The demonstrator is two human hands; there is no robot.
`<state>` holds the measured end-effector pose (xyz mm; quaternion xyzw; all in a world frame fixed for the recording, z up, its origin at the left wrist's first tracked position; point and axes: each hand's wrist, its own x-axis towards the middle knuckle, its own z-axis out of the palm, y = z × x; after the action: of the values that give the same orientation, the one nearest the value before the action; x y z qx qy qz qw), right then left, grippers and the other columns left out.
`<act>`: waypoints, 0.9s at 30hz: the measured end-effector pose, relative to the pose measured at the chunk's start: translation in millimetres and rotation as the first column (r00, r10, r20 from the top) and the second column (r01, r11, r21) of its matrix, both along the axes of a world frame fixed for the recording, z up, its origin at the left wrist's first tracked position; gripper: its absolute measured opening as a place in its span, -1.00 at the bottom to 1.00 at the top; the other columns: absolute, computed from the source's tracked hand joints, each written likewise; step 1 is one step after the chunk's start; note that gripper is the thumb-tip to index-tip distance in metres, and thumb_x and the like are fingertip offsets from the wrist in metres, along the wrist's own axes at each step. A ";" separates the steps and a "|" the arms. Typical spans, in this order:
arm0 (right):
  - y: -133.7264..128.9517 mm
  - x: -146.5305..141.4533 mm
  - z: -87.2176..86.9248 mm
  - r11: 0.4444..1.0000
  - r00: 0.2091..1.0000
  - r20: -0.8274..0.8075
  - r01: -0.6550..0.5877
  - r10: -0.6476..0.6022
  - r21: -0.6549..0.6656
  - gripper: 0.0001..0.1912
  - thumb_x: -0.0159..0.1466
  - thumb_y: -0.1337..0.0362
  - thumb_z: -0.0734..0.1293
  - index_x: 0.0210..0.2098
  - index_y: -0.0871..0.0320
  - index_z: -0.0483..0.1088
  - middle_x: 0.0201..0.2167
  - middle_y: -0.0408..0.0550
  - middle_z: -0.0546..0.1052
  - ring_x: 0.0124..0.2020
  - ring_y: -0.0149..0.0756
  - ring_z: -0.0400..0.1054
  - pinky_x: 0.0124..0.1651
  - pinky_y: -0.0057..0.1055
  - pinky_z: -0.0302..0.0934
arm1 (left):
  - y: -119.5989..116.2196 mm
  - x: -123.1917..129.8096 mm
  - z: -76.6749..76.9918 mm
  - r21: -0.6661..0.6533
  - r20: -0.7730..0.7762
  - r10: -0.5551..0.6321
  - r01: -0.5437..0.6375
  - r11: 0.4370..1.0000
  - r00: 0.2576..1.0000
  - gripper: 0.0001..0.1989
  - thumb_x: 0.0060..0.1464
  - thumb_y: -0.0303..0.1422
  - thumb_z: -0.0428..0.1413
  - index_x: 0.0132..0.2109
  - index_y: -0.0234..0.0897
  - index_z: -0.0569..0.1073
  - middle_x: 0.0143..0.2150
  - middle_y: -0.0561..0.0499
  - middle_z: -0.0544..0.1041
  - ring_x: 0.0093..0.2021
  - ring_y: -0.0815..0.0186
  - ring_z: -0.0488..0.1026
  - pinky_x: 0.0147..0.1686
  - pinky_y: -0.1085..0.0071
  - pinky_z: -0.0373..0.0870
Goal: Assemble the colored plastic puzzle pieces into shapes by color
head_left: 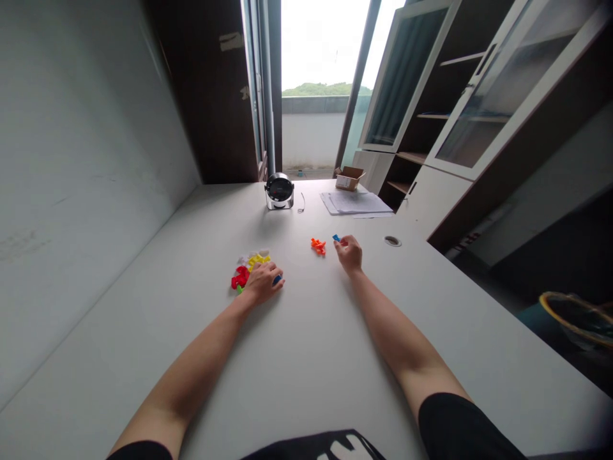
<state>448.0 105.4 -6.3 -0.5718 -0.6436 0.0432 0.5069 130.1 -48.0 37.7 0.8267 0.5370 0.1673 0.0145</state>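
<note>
**Pinching a small blue plastic piece (pixel 336 238) above the white table (pixel 306 358)**

The right hand (pixel 349 253) is holding the small blue plastic piece between its fingertips at about one o'clock, with the hand nearly closed and the piece's end poking out past the fingers. Holding it at the tips looks like the sound way to work with something this small, as it is keeping the piece visible and clear of the palm. Just beside that hand, at twelve o'clock, a cluster of bright orange plastic pieces (pixel 318 246) is lying on the table.

The left hand (pixel 262 283) is resting at about eleven o'clock with its fingers curled down. A second blue plastic piece (pixel 277 280) is showing at its fingertips, but I cannot tell whether the hand has hold of it. The hand is touching the edge of a heap of interlocking plastic pieces: red (pixel 240 277), yellow (pixel 257 260), white (pixel 249 257) and green (pixel 238 289). Further out at twelve o'clock, a round black-and-silver desk fan (pixel 279 190) is standing on the table, and a stack of white papers (pixel 354 202) and a small open cardboard box (pixel 349 178) are lying toward one o'clock.
</note>
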 end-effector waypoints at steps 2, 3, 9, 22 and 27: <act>4.7 10.8 -4.0 0.994 0.995 0.044 0.091 -0.088 -0.065 -0.82 0.28 0.14 0.33 -0.33 0.12 0.34 -0.35 -0.05 0.45 -0.32 -0.23 0.32 -0.18 -0.33 0.19 | 0.3 0.1 -1.1 0.009 0.007 0.002 -0.002 1.000 1.000 -0.79 0.23 -0.23 0.04 -0.16 -0.18 0.53 -0.13 -0.09 0.49 -0.08 0.13 0.39 0.00 0.19 0.19; 6.3 14.7 -6.1 0.986 0.990 0.072 0.127 -0.120 -0.108 -0.84 0.28 0.16 0.32 -0.32 0.12 0.36 -0.33 -0.04 0.45 -0.32 -0.23 0.32 -0.19 -0.34 0.17 | 0.4 0.3 -1.5 0.015 0.010 0.002 -0.002 1.000 1.000 -0.80 0.23 -0.24 0.04 -0.17 -0.18 0.52 -0.13 -0.09 0.49 -0.08 0.13 0.39 -0.01 0.19 0.20; 10.4 17.9 -15.4 0.946 0.954 0.251 0.226 -0.166 -0.233 -0.89 0.26 0.31 0.29 -0.24 0.12 0.46 -0.27 0.01 0.46 -0.25 -0.21 0.30 -0.13 -0.34 0.13 | 0.3 1.1 -1.2 0.036 0.009 -0.010 0.010 0.999 1.000 -0.81 0.23 -0.25 0.05 -0.17 -0.20 0.52 -0.14 -0.09 0.49 -0.11 0.14 0.39 -0.01 0.19 0.21; 16.4 20.9 -22.1 0.950 0.971 0.168 0.206 -0.169 -0.237 -0.74 0.23 0.30 0.25 -0.16 0.13 0.54 -0.18 0.07 0.44 -0.18 -0.16 0.31 -0.02 -0.27 0.20 | 0.2 -0.5 -0.6 0.033 0.015 -0.016 0.015 0.999 1.000 -0.72 0.28 -0.18 -0.01 -0.13 -0.18 0.54 -0.16 -0.08 0.49 -0.11 0.15 0.41 -0.02 0.19 0.23; 17.5 21.0 -22.6 0.950 0.977 0.127 0.196 -0.169 -0.244 -0.74 0.24 0.29 0.25 -0.16 0.13 0.53 -0.19 0.06 0.45 -0.20 -0.17 0.34 -0.04 -0.28 0.22 | 0.6 -1.0 -1.2 0.025 0.036 -0.012 0.011 1.000 0.999 -0.71 0.31 -0.21 -0.06 -0.08 -0.15 0.53 -0.12 -0.07 0.51 -0.08 0.15 0.41 -0.01 0.18 0.22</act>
<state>469.0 122.9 -29.0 -0.6910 -0.6025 0.0488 0.3965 129.0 -47.4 36.5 0.8268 0.5297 0.1889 0.0147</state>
